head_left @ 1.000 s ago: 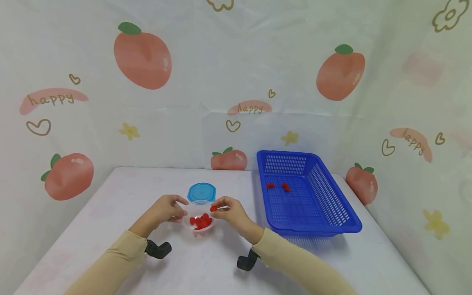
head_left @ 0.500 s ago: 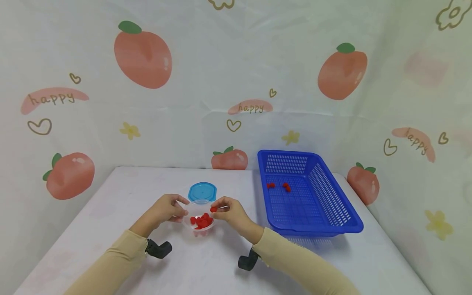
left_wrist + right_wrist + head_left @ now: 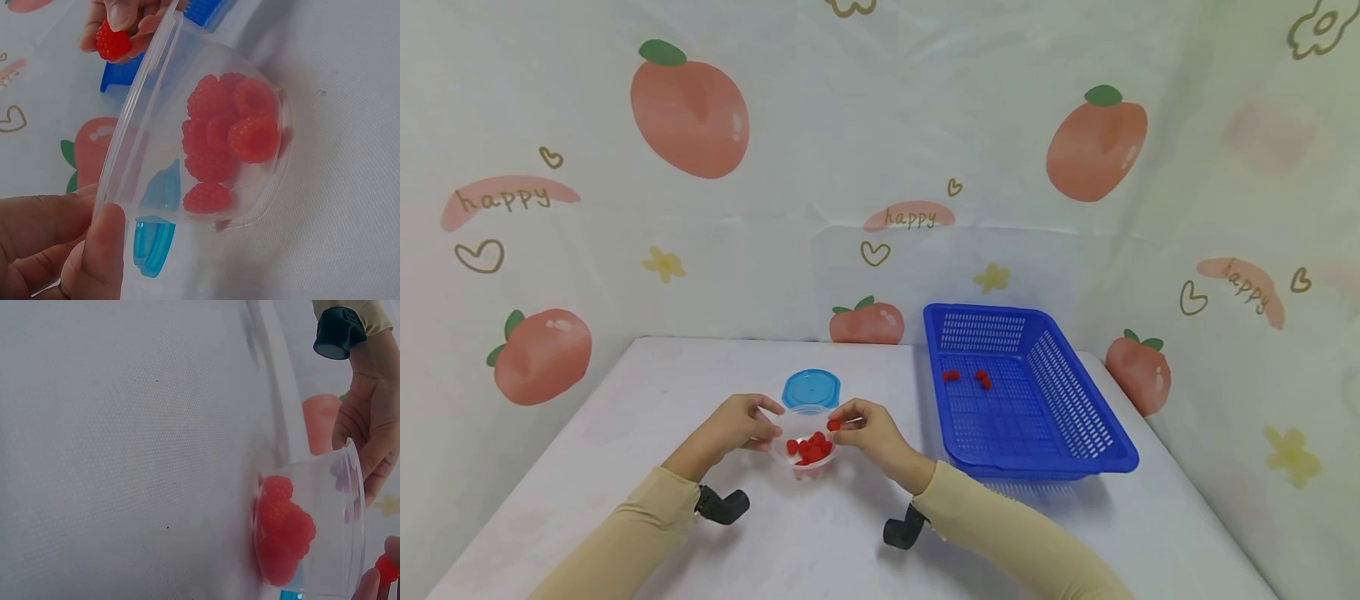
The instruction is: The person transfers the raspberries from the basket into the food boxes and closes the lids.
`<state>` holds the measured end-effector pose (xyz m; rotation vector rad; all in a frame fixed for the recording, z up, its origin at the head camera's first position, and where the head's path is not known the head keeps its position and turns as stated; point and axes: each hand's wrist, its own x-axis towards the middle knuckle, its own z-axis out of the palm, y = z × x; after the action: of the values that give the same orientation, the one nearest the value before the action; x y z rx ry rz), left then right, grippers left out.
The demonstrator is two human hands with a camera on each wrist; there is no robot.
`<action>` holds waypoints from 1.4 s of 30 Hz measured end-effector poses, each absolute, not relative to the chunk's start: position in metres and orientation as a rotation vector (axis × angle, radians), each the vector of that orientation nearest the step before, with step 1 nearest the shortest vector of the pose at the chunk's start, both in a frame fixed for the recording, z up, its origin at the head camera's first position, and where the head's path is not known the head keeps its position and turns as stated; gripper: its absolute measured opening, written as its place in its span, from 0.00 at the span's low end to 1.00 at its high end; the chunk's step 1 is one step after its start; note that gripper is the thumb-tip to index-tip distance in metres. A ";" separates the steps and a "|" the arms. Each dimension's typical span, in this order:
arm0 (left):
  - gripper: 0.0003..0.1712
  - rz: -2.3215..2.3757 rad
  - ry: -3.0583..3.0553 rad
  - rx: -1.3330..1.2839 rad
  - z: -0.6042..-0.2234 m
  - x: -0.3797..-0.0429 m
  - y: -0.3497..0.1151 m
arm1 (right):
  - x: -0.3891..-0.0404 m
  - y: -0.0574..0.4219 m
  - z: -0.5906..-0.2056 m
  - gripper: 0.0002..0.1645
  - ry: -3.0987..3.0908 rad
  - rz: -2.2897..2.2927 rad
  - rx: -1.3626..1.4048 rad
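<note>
A clear plastic tub (image 3: 792, 426) stands on the table, with several red raspberries (image 3: 209, 164) piled at its bottom. My left hand (image 3: 739, 423) pinches the tub's left rim between thumb and fingers. Above the opposite rim, my right hand (image 3: 871, 431) holds one raspberry (image 3: 112, 41) between thumb and fingertips. In the right wrist view, that raspberry (image 3: 387, 567) shows only in part at the lower right edge. Just behind the tub lies a blue lid (image 3: 812, 388).
To the right stands a large blue plastic basket (image 3: 1033, 462) with several raspberries (image 3: 982, 380) near its left side. A printed cloth backdrop (image 3: 760, 275) rises behind the table (image 3: 805, 542). Black wrist cameras (image 3: 722, 506) hang below both forearms.
</note>
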<state>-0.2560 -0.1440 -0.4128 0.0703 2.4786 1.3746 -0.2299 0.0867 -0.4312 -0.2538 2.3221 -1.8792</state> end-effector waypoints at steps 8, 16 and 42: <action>0.24 1.380 2.475 0.057 -0.414 -0.256 -0.144 | -0.230 0.087 -0.431 0.14 2.318 -1.872 -0.262; 0.24 1.381 2.486 0.076 -0.414 -0.257 -0.144 | -0.230 0.087 -0.429 0.16 2.317 -1.871 -0.260; 0.24 1.384 2.483 0.093 -0.413 -0.256 -0.145 | -0.232 0.091 -0.429 0.20 2.272 -1.869 -0.288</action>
<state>-0.2564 -0.1446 -0.4129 0.0934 2.4832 1.3842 -0.2316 0.0911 -0.4295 -0.2877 2.2718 -1.8687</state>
